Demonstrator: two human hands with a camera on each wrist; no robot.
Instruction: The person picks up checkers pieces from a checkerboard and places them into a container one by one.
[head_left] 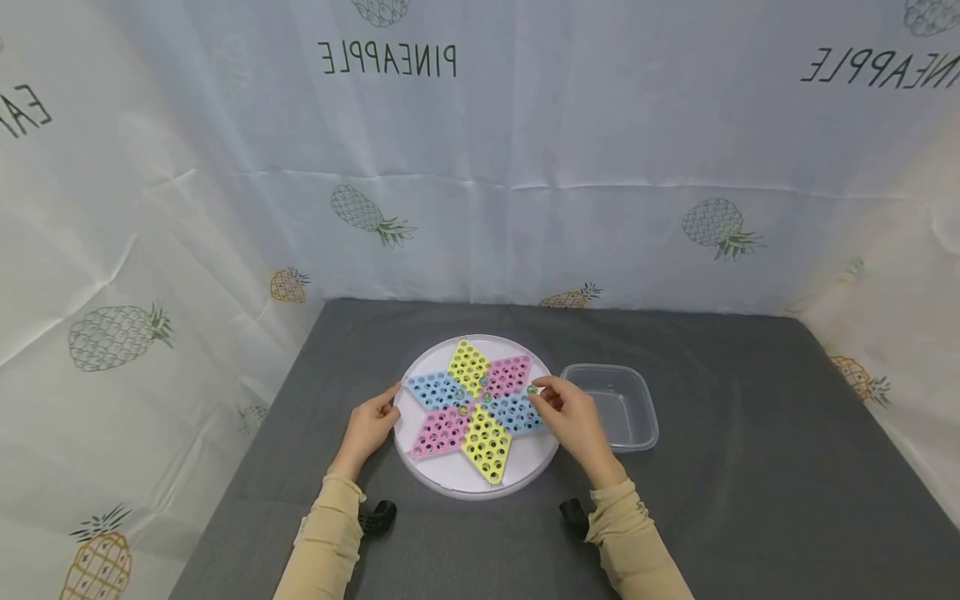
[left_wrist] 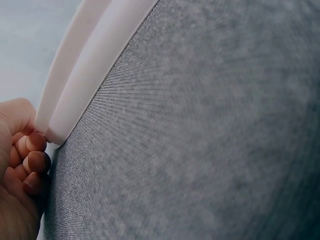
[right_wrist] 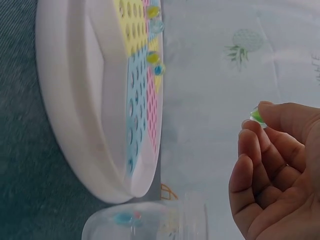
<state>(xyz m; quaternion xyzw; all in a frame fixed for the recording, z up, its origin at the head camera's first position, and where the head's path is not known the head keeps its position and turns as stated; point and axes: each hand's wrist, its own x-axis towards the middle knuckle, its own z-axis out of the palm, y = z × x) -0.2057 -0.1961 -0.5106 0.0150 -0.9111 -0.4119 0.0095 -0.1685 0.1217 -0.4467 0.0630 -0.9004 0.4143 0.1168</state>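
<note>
A round white game board [head_left: 525, 472] [right_wrist: 65, 95] with a star of yellow, pink and blue hole fields lies on the grey cloth. Several glass marbles [head_left: 475, 396] [right_wrist: 155, 63] sit near its middle. My left hand [head_left: 371, 425] [left_wrist: 20, 165] holds the board's left rim [left_wrist: 75, 85], fingers curled at its edge. My right hand [head_left: 566, 412] [right_wrist: 275, 170] is over the board's right side and pinches a green marble [head_left: 532, 389] [right_wrist: 257, 115] between thumb and fingertips.
A clear plastic tub [head_left: 615, 406] [right_wrist: 150, 227] stands just right of the board. Pineapple-print sheets wall in the table at the back and both sides. The grey cloth [head_left: 750, 467] extends on the right and in front.
</note>
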